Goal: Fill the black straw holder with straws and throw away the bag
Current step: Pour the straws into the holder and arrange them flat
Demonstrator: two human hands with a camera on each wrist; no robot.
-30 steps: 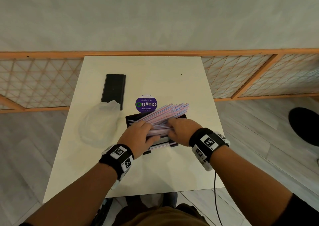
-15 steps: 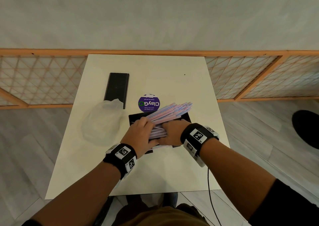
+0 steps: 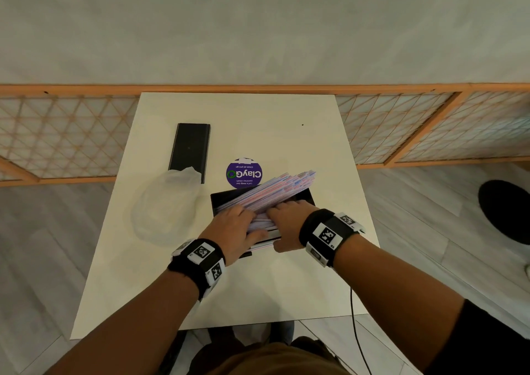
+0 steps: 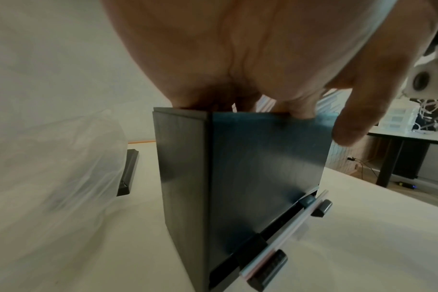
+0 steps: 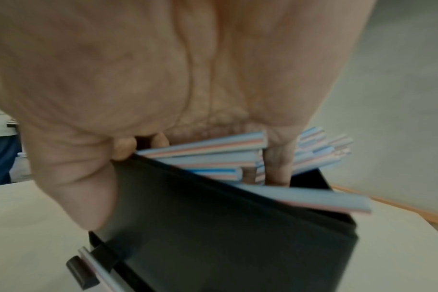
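Striped paper straws (image 3: 269, 195) lie slanted in the open black box-shaped straw holder (image 3: 307, 196), far ends jutting beyond both hands. Left hand (image 3: 235, 231) and right hand (image 3: 289, 225) press them down, fingers curled over the bundle. Emptied clear plastic bag (image 3: 165, 205), left of the grip, awaits disposal.

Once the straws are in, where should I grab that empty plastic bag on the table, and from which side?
Probably at the bunched, crumpled end of the plastic bag, the end lying against the black lid. There the film stands up in folds that fingers can pinch, while the rest lies flat and limp on the table. Come from above with the left hand: the bag lies on that side of the straw holder.
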